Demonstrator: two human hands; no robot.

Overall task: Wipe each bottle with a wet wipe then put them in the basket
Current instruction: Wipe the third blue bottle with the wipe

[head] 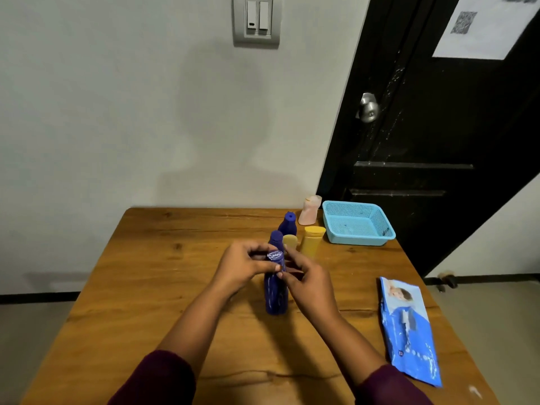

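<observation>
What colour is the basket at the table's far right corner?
The basket is light blue, with mesh walls; the head view shows it.

both hands (242,266) gripping upright blue bottle (276,293), 4 bottles behind, blue basket (358,239) right

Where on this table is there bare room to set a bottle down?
The table's whole left half, left of the left hand, is bare; so is the strip between basket and wipes pack. Crowded: the bottle cluster beside the basket, behind the held blue bottle.
</observation>
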